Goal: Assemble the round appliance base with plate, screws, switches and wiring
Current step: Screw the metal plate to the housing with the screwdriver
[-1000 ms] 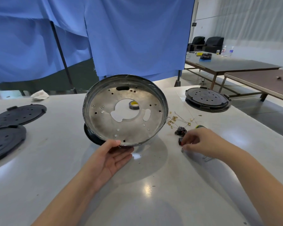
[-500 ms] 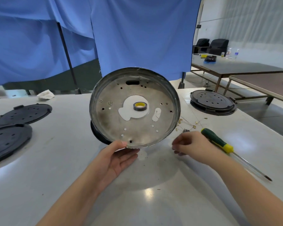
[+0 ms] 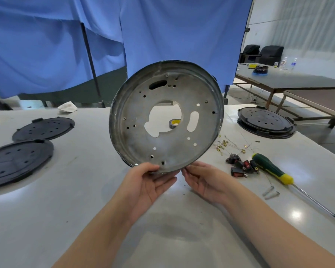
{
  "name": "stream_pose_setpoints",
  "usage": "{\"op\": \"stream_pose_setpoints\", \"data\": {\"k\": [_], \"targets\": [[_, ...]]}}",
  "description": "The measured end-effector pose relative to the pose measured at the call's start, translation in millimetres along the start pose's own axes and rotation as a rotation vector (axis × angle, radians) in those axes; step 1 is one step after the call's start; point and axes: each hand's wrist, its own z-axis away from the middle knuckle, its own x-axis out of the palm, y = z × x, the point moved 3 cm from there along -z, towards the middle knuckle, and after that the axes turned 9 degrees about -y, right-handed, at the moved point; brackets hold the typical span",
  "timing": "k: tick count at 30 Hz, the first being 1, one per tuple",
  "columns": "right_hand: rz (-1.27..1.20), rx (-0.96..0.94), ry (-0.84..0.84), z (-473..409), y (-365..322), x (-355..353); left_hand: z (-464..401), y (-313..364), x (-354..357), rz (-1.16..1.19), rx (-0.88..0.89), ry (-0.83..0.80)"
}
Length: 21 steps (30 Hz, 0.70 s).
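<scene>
Right hand [image 3: 205,181] now off switches [image 3: 240,166], at raised base [image 3: 165,117]

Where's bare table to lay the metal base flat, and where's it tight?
Free: the near table between both forearms, and the strip between the black covers and the left hand. Crowded: right of the metal base, with switches, wires and screwdriver.

No text, label, brand or number can be read anywhere.

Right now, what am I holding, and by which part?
The round metal base, tilted up off the table. Your left hand grips its bottom rim; your right hand's fingertips touch the rim beside it.
</scene>
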Motion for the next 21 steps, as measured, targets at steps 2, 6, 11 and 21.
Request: {"op": "stream_pose_setpoints", "data": {"k": [2, 6, 11, 21], "targets": [[0.012, -0.032, 0.052, -2.9, -1.7, -0.2, -0.3, -0.9, -1.0, -0.002, -0.020, 0.025], [-0.002, -0.040, 0.044, -5.7, 3.6, 0.0, 0.3, -2.8, -2.9, -0.035, -0.055, 0.045], [0.061, -0.036, 0.038, -3.4, 3.5, -1.7, 2.2, -2.7, -2.7, -0.063, -0.075, 0.004], [0.108, -0.180, -0.053, 13.6, -0.7, 10.7, 1.6, -3.9, 2.5, -0.171, 0.030, 0.060]]}}
